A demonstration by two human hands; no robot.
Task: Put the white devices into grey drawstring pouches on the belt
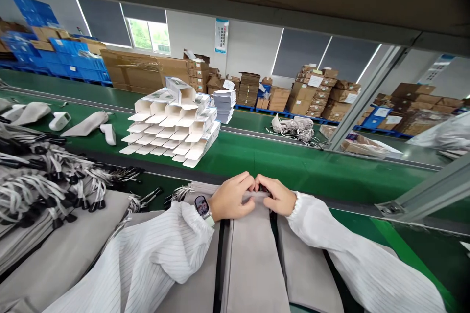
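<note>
A long grey drawstring pouch [257, 259] lies in front of me on top of others. My left hand [233, 199], with a watch [201, 205] on its wrist, is closed on the pouch's far end, fingers pinched. My right hand [278, 196] is closed on the same end, its fingertips meeting the left ones. What exactly sits between the fingertips is hidden. More grey pouches [306, 264] lie to the right, and a large pile [93, 220] lies at the left. White cords [31, 195] with black tips hang from the pile.
Beyond my hands, stacked white open boxes [165, 124] stand on the green conveyor [257, 156]. White devices [59, 121] lie at the left. A bundle of pouches [293, 127] lies farther back. A metal post [367, 98] rises at the right; a shelf [257, 19] hangs overhead.
</note>
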